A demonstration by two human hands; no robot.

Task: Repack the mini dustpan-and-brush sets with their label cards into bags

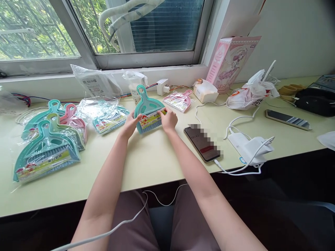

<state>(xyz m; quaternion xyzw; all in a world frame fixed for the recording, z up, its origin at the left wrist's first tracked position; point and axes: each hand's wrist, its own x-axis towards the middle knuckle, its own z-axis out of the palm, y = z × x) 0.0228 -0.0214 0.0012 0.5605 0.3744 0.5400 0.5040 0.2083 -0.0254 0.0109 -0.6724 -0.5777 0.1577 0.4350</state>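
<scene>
A teal dustpan and brush set (148, 106) with a printed label is held upright over the table, its looped handle pointing up. My left hand (130, 124) grips its left edge, thumb on the front. On its right edge, my right hand (169, 120) is closed with the fingers bent at the label. Several wrapped sets in teal, green and pink (47, 153) lie piled at the left. Between that pile and my left hand are more teal wrapped sets (111, 120). A pink wrapped set (180, 100) lies behind my right hand.
The pale table (154, 164) runs along a window. A phone (202, 143) on a cable and a white power strip (248, 146) are at the right. Farther back stand a tissue box (205, 91), a pink box (230, 64) and a plastic bag (248, 94). A white cable crosses my lap.
</scene>
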